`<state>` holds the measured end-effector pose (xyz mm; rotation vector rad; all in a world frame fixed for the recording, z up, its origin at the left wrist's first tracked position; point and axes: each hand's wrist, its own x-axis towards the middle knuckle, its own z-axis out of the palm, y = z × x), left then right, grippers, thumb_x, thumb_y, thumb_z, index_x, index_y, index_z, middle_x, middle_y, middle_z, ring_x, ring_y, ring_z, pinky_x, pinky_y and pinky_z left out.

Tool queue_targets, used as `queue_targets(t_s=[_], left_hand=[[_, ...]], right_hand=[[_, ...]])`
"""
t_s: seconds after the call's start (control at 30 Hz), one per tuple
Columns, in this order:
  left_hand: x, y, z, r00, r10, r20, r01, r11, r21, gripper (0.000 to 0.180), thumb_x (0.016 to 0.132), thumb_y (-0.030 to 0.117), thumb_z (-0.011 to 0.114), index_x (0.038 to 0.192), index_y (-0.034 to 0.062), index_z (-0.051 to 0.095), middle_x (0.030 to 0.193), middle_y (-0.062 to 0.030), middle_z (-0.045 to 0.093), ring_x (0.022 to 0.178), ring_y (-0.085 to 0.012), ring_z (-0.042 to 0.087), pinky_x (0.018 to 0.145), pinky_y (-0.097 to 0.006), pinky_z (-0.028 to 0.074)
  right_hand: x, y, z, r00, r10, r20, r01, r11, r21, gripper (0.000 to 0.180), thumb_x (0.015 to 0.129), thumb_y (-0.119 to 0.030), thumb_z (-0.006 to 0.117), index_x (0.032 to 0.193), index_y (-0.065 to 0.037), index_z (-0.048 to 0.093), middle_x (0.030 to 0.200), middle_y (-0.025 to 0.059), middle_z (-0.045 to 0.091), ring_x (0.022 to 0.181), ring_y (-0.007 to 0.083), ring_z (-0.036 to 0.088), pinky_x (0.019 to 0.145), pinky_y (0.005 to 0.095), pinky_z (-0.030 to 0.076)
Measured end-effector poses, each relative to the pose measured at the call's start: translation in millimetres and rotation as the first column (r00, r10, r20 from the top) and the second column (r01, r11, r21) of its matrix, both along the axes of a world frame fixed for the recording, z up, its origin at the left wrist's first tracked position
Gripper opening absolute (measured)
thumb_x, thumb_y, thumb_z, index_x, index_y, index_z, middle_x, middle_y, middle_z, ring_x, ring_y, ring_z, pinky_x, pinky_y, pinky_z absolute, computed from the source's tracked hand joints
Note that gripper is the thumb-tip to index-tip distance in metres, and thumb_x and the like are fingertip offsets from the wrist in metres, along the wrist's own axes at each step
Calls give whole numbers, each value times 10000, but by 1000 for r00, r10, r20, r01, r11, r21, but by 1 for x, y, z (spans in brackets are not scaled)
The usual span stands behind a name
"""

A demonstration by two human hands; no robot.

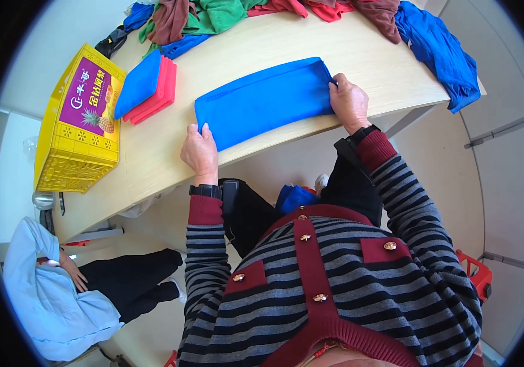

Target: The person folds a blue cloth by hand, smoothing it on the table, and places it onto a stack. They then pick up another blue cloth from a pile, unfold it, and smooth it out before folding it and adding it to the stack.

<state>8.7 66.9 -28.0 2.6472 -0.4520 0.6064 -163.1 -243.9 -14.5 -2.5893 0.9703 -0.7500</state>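
A blue cloth (265, 101), folded into a long rectangle, lies along the near edge of the table. The tips of my left hand (201, 151) pinch its near left corner. At the opposite end, my right hand (350, 103) is closed on the cloth's right edge, thumb on top. A lengthwise fold runs along the far side of the cloth. To its left is a small stack, with a folded blue cloth (138, 85) on top of folded red cloths (163, 92).
A yellow plastic crate (78, 174) stands at the table's left end, touching or nearly touching the stack. Loose green cloths (222, 15), brown and red ones line the far edge. A crumpled blue cloth (442, 55) hangs over the right edge. Another person (69, 293) sits at lower left.
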Motion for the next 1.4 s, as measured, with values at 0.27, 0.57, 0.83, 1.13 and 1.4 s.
queue_targets(t_s=[0.27,0.57,0.83,1.13,1.4], left_hand=[[-3,4,11,993,16,-113,-22,999,-46,215,919,266,676,955,61,623,874,-178,721,821,-376,688,735,-498,506],[-5,-17,26,950,-290,115,287,957,39,280,886,187,703,1120,52,629,1172,-151,676,1085,-315,631,935,-458,463],[-28,-51,-4,790,-613,14,599,776,199,489,997,306,534,1433,90,491,1499,-149,477,1402,-312,417,1172,-483,278],[-11,-29,-4,881,-458,-116,470,825,314,556,1050,428,398,1515,124,415,1598,-124,350,1484,-317,290,1209,-505,181],[-3,-26,-5,877,-476,-67,477,842,250,511,1031,370,464,1470,110,471,1548,-137,417,1439,-328,358,1189,-495,233]], right_hand=[[-4,-3,-3,1000,-3,-9,3,1000,-24,194,958,-238,604,1085,-94,627,856,166,720,786,359,703,703,459,550],[2,27,32,949,316,11,-307,929,-207,374,889,-164,666,1232,-41,586,1170,191,638,1043,361,626,879,444,511],[41,136,-8,809,588,24,-580,803,-136,598,966,-453,514,1388,-30,515,1443,195,503,1357,376,446,1117,539,322],[3,65,-7,901,352,-255,-404,894,-194,602,1037,-477,411,1498,-91,433,1574,134,382,1472,365,305,1200,535,211],[-42,0,-7,955,166,-247,-208,966,-154,547,1027,-426,457,1466,-101,472,1521,144,450,1434,360,365,1179,494,271]])
